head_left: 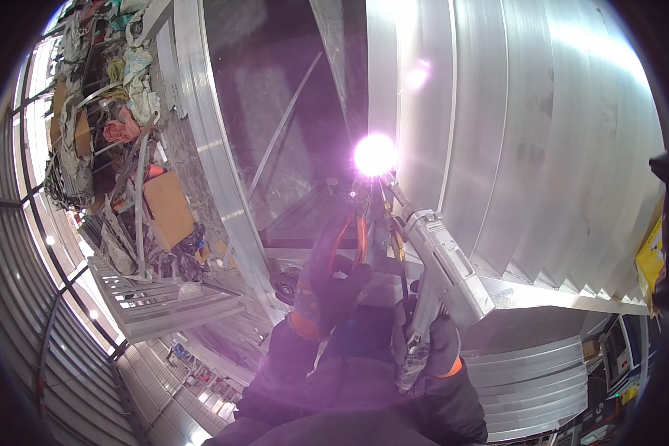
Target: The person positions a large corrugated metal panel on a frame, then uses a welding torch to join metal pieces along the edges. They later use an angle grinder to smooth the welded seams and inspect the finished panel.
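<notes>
A bright welding arc [375,154] glares beside the edge of the ribbed metal panel [490,149]. My right hand [440,343], gloved, is closed around the handle of a grey welding gun [447,267] with a boxy body. The gun's nozzle reaches up to the glare. In my gloved left hand [336,291] is a pair of red-handled pliers [361,236], with its jaws just below the arc. Glare hides the weld spot, and I cannot tell what the jaws grip, if anything.
Left of the arc runs a long metal beam [219,149]. Scrap, bags and a cardboard box [169,209] are piled farther left. A slatted metal frame [163,301] lies below the pile. Stacked metal profiles [531,383] sit at lower right, near a yellow item [650,256].
</notes>
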Motion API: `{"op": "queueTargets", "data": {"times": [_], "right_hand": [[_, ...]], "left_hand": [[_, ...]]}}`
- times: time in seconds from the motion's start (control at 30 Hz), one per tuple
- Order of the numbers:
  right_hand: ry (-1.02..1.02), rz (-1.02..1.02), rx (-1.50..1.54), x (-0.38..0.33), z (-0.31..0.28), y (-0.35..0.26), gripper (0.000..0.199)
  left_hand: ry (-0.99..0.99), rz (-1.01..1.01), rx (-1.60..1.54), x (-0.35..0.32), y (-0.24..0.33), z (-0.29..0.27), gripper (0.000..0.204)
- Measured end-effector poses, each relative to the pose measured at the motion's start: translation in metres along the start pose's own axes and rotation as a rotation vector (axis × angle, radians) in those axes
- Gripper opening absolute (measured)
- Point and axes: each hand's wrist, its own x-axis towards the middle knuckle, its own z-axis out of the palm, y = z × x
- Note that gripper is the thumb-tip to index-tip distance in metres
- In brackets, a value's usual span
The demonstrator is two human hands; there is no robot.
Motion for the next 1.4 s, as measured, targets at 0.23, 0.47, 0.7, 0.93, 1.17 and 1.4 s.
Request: {"op": "queueTargets", "data": {"times": [0.23,0.47,0.7,0.93,1.17,1.4], "right_hand": [[-0.01,-0.025,0.008,-0.002,0.0,0.002,0.056],[-0.038,-0.038,-0.034,-0.004,-0.004,-0.008,0.079],[-0.055,-0.054,-0.039,-0.005,0.005,-0.013,0.093],[-0.088,-0.064,-0.073,0.001,0.005,-0.006,0.075],[-0.079,-0.063,-0.053,-0.001,0.005,0.003,0.075],[-0.113,-0.104,-0.138,0.003,0.003,0.005,0.08]], "left_hand": [[-0.079,-0.016,-0.059,-0.001,0.0,-0.008,0.034],[0.092,-0.393,-0.485,-0.029,-0.006,-0.016,0.029],[0.281,0.025,0.03,-0.015,-0.023,0.001,0.047],[0.506,-0.007,0.04,0.021,-0.042,0.06,0.056],[0.58,0.0,0.216,-0.03,-0.059,0.051,0.047],[0.587,-0.123,0.167,-0.072,-0.101,0.058,0.048]]}}
